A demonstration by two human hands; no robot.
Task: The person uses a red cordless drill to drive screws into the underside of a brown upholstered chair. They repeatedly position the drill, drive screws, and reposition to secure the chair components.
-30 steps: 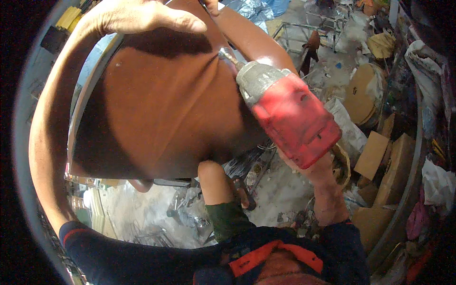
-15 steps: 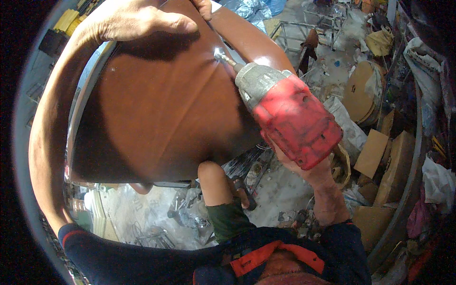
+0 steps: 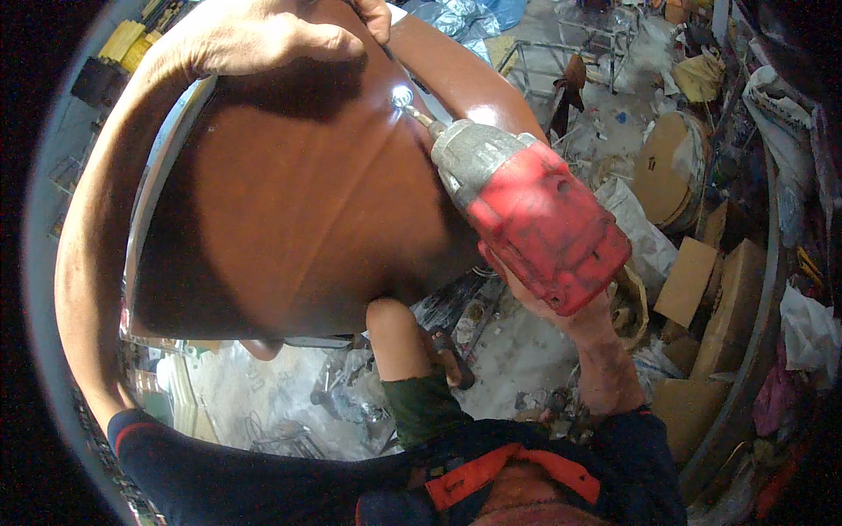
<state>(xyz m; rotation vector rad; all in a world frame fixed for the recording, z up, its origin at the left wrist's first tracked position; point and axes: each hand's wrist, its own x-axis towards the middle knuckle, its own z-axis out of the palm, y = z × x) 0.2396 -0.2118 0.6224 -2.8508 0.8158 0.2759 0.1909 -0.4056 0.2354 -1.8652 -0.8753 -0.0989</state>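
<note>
In my right hand (image 3: 570,307) is a red and grey impact driver (image 3: 548,219), gripped from below, its body hiding most of the fingers. The driver's bit (image 3: 419,116) points up and left at a brightly lit spot on a brown leather-like upholstered panel (image 3: 289,193), near a seam with a curved brown piece (image 3: 465,74). Whether the tip touches is lost in glare. My left hand (image 3: 263,44) lies across the panel's far part, thumb along its surface. Its other fingers are mostly cut off; fingertips at the top edge may belong to it. My knee (image 3: 386,320) is against the panel's near edge.
Cardboard pieces (image 3: 688,280) and round brown discs (image 3: 662,167) lie at the right. A metal frame (image 3: 561,61) stands on the littered floor behind, near blue plastic sheeting (image 3: 474,17). Yellow blocks (image 3: 123,42) are stacked at far left.
The driver's nose has dipped slightly toward me and left. The bright spot at its tip looks larger and rounder. My left hand and the panel stay nearly in place.
</note>
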